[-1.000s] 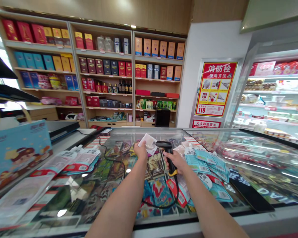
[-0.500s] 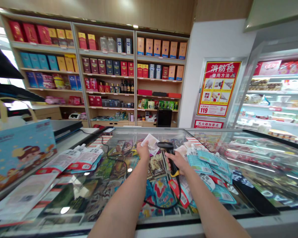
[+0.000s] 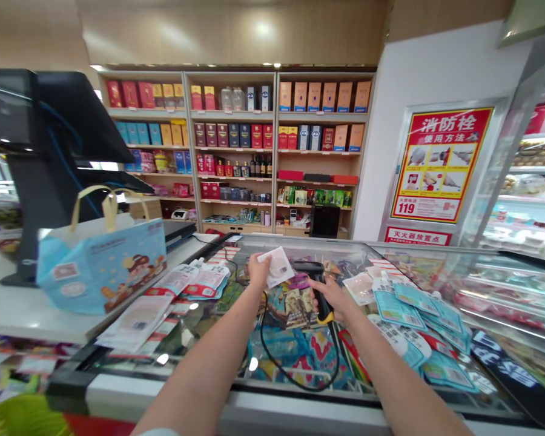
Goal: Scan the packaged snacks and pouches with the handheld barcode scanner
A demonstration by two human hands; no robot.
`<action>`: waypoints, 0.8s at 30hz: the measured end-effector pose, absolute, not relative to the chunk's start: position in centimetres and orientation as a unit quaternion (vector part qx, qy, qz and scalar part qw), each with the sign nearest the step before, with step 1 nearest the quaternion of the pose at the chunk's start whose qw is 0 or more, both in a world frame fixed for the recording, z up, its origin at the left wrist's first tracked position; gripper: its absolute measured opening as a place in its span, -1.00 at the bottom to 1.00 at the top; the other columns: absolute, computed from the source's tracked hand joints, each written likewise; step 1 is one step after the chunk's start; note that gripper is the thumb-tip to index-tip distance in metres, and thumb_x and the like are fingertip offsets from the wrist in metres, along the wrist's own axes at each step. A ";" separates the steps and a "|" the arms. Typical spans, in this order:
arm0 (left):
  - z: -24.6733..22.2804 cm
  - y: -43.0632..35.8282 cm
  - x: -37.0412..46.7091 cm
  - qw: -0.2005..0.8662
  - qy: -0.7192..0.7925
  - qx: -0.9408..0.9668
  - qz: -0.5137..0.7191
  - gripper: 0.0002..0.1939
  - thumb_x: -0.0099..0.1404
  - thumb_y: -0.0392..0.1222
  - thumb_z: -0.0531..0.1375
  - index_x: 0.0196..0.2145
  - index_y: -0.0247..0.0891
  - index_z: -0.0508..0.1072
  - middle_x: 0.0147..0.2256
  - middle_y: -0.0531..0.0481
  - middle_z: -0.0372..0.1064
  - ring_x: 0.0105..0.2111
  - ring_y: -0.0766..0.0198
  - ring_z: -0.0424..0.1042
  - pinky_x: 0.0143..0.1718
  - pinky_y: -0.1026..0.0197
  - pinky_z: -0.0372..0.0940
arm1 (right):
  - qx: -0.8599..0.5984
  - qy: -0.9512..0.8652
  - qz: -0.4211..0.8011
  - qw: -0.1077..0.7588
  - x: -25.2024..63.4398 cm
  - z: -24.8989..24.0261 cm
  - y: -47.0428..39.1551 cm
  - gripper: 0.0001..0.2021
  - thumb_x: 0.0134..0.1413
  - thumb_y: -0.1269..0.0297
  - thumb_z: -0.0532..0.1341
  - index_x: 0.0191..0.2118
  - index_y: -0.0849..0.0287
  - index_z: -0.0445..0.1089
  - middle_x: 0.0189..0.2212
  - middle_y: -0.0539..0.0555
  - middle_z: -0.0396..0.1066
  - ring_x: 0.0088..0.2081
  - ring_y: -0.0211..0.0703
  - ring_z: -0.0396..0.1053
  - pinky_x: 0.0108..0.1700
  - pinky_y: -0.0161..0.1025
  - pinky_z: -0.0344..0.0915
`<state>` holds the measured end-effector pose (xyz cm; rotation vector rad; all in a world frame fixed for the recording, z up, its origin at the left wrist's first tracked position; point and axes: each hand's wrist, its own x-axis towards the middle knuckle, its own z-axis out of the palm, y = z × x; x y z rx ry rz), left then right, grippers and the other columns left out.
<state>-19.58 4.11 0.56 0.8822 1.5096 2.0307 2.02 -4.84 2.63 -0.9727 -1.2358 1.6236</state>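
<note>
Between the thumb and fingers of my left hand (image 3: 258, 269) is a small white packet (image 3: 280, 267), raised over the freezer's glass lid (image 3: 236, 242). My right hand (image 3: 329, 297) is wrapped round the handle of a black barcode scanner (image 3: 318, 290) with yellow at its base. The scanner's head points left, towards the packet, a short gap apart. Its black cable (image 3: 272, 372) loops down over the glass. To the right of my right hand lie another white packet (image 3: 361, 287) and a heap of blue-and-white pouches (image 3: 418, 309).
Left on the glass are red-and-white pouches (image 3: 204, 280) and flat white packets (image 3: 138, 315). A blue paper bag (image 3: 104, 266) stands on the side counter beside a black checkout screen (image 3: 72, 115). A dark board (image 3: 518, 375) lies at right. Shelves of boxes (image 3: 236, 136) line the back wall.
My view has swung left, bringing the checkout screen and whole bag into sight. Both hands keep their hold; the packet now faces me more squarely beside the scanner.
</note>
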 end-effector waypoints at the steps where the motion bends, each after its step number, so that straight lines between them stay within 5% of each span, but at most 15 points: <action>1: 0.9 3.4 -21.5 0.227 0.560 0.321 0.729 -0.72 -0.09 -0.27 0.31 -0.35 -0.29 0.40 -0.49 0.04 0.39 -0.48 0.28 0.41 -0.37 0.23 0.33 | -0.386 -0.497 0.655 0.418 0.9 2.9 -5.0 -0.67 -0.13 0.14 0.36 -0.45 0.14 0.18 -0.69 -0.13 0.28 -0.71 -0.36 0.18 -0.69 -0.37 0.23; 12: 1.8 -6.1 -39.1 0.213 0.675 0.380 0.596 -0.66 -0.18 -0.22 0.37 -0.38 -0.26 0.42 -0.56 0.04 0.39 -0.54 0.19 0.41 -0.49 0.22 0.27 | -0.317 -0.558 0.698 0.317 -11.5 3.1 -6.7 -0.64 -0.15 0.13 0.36 -0.38 0.13 0.17 -0.68 -0.15 0.29 -0.71 -0.36 0.21 -0.66 -0.37 0.23; 17: 2.2 -8.0 -42.2 0.143 0.725 0.424 0.524 -0.71 -0.19 -0.29 0.36 -0.45 -0.24 0.39 -0.62 0.11 0.29 -0.56 0.20 0.37 -0.48 0.23 0.23 | -0.312 -0.578 0.694 0.296 -14.2 3.3 -7.3 -0.64 -0.15 0.11 0.35 -0.39 0.14 0.17 -0.69 -0.14 0.28 -0.71 -0.37 0.20 -0.65 -0.37 0.24; 24: 2.0 -7.8 -43.1 0.136 0.694 0.482 0.518 -0.69 -0.17 -0.33 0.26 -0.40 -0.19 0.31 -0.58 0.11 0.38 -0.50 0.20 0.42 -0.39 0.22 0.28 | -0.325 -0.579 0.684 0.301 -14.5 3.7 -7.5 -0.64 -0.15 0.11 0.36 -0.37 0.14 0.18 -0.69 -0.14 0.29 -0.70 -0.36 0.21 -0.65 -0.37 0.25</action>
